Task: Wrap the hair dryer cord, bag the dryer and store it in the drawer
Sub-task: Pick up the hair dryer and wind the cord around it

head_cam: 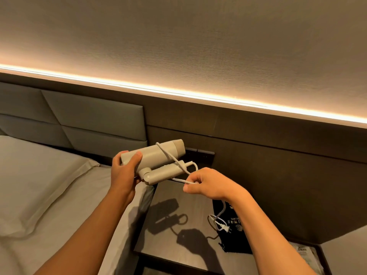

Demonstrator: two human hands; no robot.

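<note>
The smooth, cylindrical beige hair dryer point(153, 155), handle folded, is clasped at its barrel by the left hand point(124, 171) above the bedside table point(178, 245), while the braided white cord point(179, 165) is pinched shut in the right hand point(206, 184). One loop is laid diagonally over the barrel. It could slide off the slick casing if tension is lost, and the dangling plug point(225, 228) could be snagged on the black bag point(236, 235) lying below.

We cannot read the pale lettering on the black bag point(233, 233): it is too small, and the right forearm covers part of the bag. The cord point(179, 165) vanishes inside the right hand point(206, 183) and reappears below the wrist. The left hand point(124, 171) hides the near end of the hair dryer point(156, 155). The paper point(306, 255) at the desk point(178, 249) corner is blurred. The bed point(39, 195) runs off the left edge.
</note>
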